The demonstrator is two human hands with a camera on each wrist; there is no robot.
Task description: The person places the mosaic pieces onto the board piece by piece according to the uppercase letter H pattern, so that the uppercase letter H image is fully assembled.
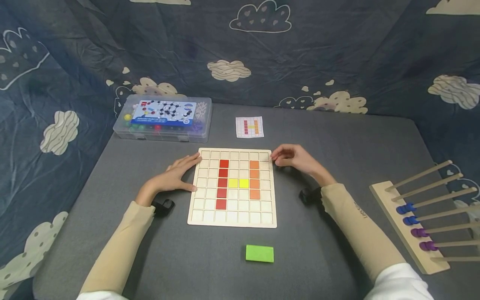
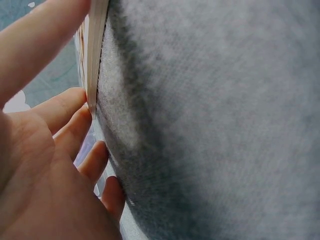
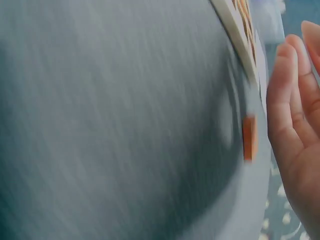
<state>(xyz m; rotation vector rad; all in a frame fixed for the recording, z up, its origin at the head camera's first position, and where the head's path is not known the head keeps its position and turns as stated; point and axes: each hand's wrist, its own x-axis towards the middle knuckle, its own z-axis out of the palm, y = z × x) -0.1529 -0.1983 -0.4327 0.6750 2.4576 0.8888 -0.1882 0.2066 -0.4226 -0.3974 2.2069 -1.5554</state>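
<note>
A wooden grid board (image 1: 232, 216) lies flat on the grey table. It holds a column of red tiles (image 1: 223, 183), a shorter column of orange tiles (image 1: 254, 180) and two yellow tiles (image 1: 238, 183) between them. My left hand (image 1: 172, 177) touches the board's left edge with thumb and fingertips spread. Beside the upper right corner is my right hand (image 1: 296, 158), its fingers slightly bent and, in the right wrist view, holding nothing. In that view a loose orange block (image 3: 249, 138) rests on the table near it; the head view does not show this block.
A small pattern card (image 1: 249, 127) lies behind the board. At the back left stands a clear plastic kit box (image 1: 163, 118). A green block (image 1: 259, 253) lies in front of the board, and a wooden peg rack (image 1: 408, 227) with blue and purple beads is at the right.
</note>
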